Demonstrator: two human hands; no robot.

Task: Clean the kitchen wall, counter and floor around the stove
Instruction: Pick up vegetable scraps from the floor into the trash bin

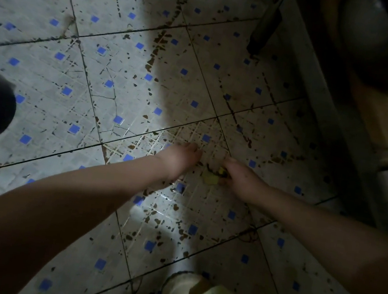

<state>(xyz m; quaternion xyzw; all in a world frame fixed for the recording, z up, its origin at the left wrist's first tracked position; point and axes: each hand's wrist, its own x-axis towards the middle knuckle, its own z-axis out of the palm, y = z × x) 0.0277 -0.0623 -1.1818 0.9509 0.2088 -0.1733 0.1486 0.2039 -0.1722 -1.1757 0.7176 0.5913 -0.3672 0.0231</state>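
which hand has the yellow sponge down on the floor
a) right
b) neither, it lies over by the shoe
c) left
a: the yellow sponge is tucked under the fingers of the right hand, while the left hand touches the stained tile floor beside it.

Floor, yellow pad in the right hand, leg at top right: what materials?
Floor: glazed ceramic tile, likely; it glints, has grout lines and cracks. Yellow pad, gripped by the right hand: probably sponge or foam, matte, mostly hidden. Leg: looks like metal, dull grey sheen; dim, uncertain.
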